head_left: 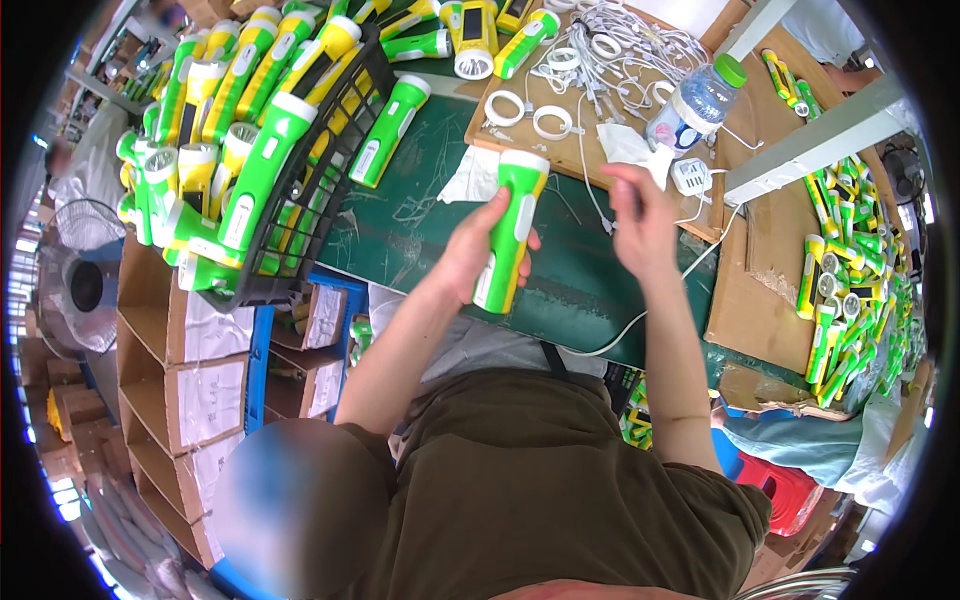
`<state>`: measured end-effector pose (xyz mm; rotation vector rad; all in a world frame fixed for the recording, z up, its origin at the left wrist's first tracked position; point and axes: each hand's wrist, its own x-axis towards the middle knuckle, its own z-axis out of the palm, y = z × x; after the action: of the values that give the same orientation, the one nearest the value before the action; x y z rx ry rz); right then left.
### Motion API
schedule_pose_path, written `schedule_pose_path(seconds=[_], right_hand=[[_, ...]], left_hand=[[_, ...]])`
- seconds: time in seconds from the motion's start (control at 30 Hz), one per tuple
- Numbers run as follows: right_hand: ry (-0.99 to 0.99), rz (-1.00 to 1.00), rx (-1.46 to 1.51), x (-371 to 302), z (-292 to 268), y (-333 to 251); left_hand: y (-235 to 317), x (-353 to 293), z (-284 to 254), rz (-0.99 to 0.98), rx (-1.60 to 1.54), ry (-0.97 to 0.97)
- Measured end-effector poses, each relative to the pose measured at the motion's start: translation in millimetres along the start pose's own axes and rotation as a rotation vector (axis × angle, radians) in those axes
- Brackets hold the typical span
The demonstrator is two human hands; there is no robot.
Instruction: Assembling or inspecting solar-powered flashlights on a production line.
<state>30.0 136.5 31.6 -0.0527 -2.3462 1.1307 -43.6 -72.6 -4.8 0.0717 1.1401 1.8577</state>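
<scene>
A green and yellow flashlight (512, 232) with a white head is in my left hand (475, 245), head up and tilted a little to the right. My fingers wrap round its body. To the right, my right hand (643, 222) hovers above the bench with fingers loosely bent and apart, and I see nothing held in them. A white cable (592, 185) with a small plug end passes just left of that hand. Crumpled white paper (472, 176) lies behind the held flashlight. Another green flashlight (391, 131) rests on the green bench top (400, 225) to the left.
A black crate (318, 205) heaped with flashlights stands at the left. Tangled white cables (625, 50) and white rings (504, 107) cover a board at the back. A bottle with green cap (692, 105) stands by a white charger block (691, 177). A metal post (815, 140) and piled flashlights (850, 270) are right.
</scene>
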Motion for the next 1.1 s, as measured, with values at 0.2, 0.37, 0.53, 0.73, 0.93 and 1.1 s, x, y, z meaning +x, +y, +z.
schedule_pose_path(seconds=[0.2, 0.37, 0.53, 0.73, 0.93, 1.1], right_hand=[[-0.107, -0.013, 0.181, -24.3, 38.2, 14.0], [0.104, 0.023, 0.547, -24.6, 49.5, 20.0], [-0.300, -0.028, 0.160, -22.1, 29.2, 8.5], [-0.320, -0.186, -0.072, -23.1, 40.1, 8.6], [-0.425, -0.222, -0.107, -25.2, 32.3, -2.4], [-0.674, -0.195, 0.057, -32.9, 28.7, -8.2]], left_hand=[[3.8, 1.2, 5.9, -0.166, 0.083, 0.018], [2.2, 6.8, 3.8, -0.175, -0.014, 0.006], [3.0, 17.3, 14.2, 0.140, 0.140, 0.094], [-13.1, 28.2, -6.6, 0.382, 0.113, 0.185], [-16.3, 24.6, -0.6, 0.368, 0.195, 0.216], [-15.1, 25.9, 1.4, 0.324, 0.195, 0.221]])
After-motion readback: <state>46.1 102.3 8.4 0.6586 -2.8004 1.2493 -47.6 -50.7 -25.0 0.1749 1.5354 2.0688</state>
